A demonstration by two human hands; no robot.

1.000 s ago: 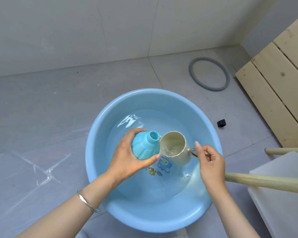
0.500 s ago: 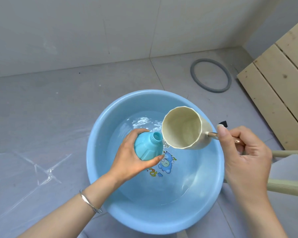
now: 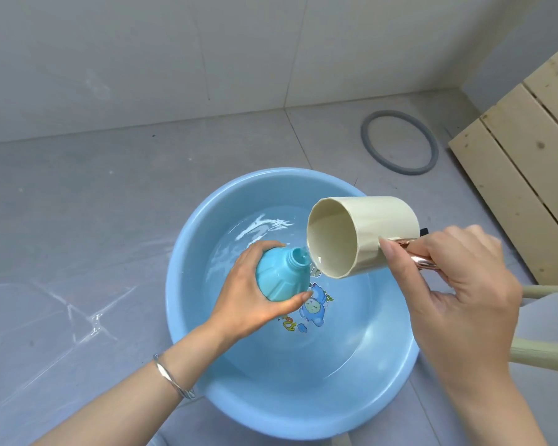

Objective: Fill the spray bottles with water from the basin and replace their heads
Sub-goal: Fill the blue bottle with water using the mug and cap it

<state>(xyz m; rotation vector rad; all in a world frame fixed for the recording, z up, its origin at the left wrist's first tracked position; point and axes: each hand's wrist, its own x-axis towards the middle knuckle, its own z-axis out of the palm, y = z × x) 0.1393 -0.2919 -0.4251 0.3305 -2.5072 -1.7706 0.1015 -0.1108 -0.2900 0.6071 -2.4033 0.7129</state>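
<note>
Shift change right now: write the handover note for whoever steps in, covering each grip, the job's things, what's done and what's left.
Hands: left grip holds the blue bottle, neck open, tilted toward the cream cup; right grip holds that cup by its metal handle, tipped, lip at the bottle's neck.
Place: both over the blue basin, which holds water.
Done: head off; some water in the cup.
Left: finish pouring, refit the head; no head or other bottle in view.

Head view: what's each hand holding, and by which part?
The left hand grips the blue spray bottle round its body. The right hand grips the cream cup by its metal handle.
</note>
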